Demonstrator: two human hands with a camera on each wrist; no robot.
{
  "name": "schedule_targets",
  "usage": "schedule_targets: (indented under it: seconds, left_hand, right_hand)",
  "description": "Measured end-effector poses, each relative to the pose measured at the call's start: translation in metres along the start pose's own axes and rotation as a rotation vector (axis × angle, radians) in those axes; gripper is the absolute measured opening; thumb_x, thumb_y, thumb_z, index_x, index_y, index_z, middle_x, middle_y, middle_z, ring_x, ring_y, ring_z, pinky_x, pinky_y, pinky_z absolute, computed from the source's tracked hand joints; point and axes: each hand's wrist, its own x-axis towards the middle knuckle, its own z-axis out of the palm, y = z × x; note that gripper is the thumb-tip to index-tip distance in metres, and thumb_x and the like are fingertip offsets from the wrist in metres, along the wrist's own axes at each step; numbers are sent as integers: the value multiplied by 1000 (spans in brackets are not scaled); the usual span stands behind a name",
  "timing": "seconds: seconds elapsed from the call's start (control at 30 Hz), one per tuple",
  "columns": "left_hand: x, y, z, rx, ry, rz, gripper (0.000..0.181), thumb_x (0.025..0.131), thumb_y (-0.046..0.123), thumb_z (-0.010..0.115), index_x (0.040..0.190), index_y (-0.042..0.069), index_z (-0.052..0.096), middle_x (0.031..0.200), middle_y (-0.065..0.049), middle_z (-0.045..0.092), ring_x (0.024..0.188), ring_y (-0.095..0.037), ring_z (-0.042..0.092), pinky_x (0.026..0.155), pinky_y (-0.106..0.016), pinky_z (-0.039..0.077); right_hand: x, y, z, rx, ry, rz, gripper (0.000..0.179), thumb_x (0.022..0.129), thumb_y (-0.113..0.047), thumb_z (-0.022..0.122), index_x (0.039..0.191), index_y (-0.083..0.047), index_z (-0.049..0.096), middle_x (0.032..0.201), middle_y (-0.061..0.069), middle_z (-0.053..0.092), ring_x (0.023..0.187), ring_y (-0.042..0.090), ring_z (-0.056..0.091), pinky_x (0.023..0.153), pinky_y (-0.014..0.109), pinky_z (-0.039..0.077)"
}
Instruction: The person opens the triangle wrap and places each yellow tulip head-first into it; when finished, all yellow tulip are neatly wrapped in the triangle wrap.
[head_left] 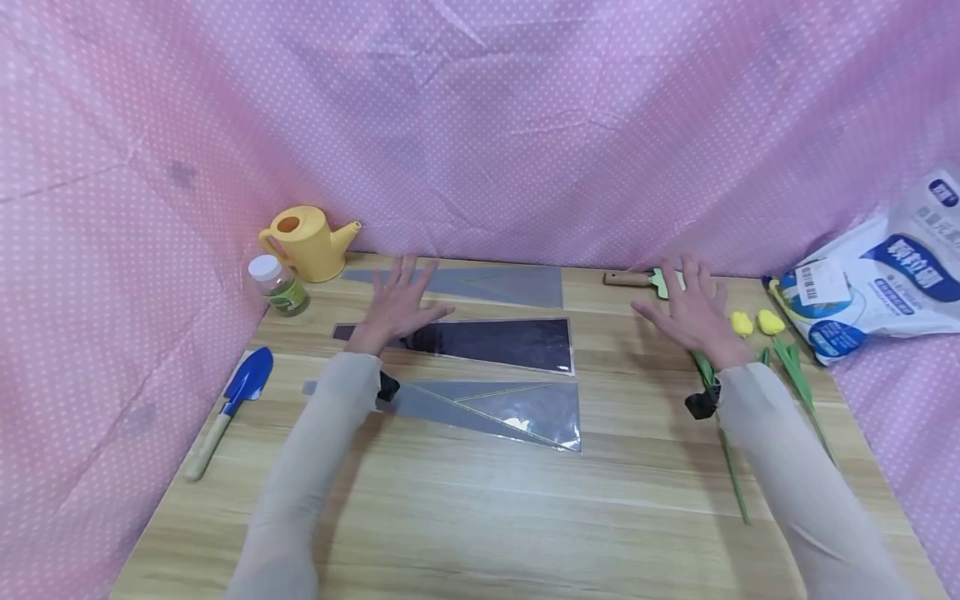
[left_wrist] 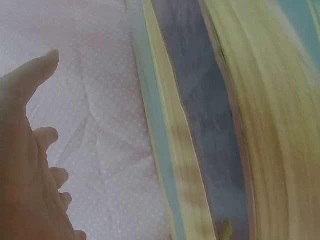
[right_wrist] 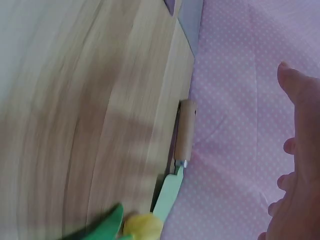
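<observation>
My left hand (head_left: 397, 305), fingers spread, hovers over the left part of a dark tapered sheet (head_left: 495, 343) in the head view. A grey tapered sheet (head_left: 517, 283) lies behind it, and another grey sheet (head_left: 495, 404) with yellow lines lies in front. My right hand (head_left: 693, 312) is also spread and holds nothing. Beneath and behind it is a green-bladed hand tool with a wooden handle (head_left: 626, 279); the hand partly hides its blade. Yellow artificial tulips (head_left: 741, 323) with green stems lie beside the right wrist. Both wrist views show extended fingers apart from the table.
At the back left stand a yellow watering can (head_left: 315, 246) and a lidded clear jar (head_left: 281, 287). A blue trowel (head_left: 251, 375) lies along the left edge. A white and blue bag (head_left: 877, 275) leans at the back right. Pink dotted cloth (head_left: 480, 125) hangs around the wooden table (head_left: 480, 525).
</observation>
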Motion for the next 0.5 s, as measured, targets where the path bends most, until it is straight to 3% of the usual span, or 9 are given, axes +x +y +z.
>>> schedule_targets:
  seconds: [0.3,0.5]
  left_hand:
    - [12,11,5,-6,-12,15,89,93,70,46,162,32,3,170,-13,-6,157,-38,-12,119,-72,-2]
    - [21,19,11,21,-36,20,88,94,69,44,162,32,0,170,-13,-7,157,-40,-9,120,-71,-1]
  right_hand:
    - [18,-20,8,67,-46,-4,96,97,-68,40,161,-9,2,166,27,-9,150,57,-8,112,80,-5]
    - [29,-31,18,73,-40,-12,99,94,-72,40,161,-7,4,167,27,-8,152,54,-7,114,78,-2]
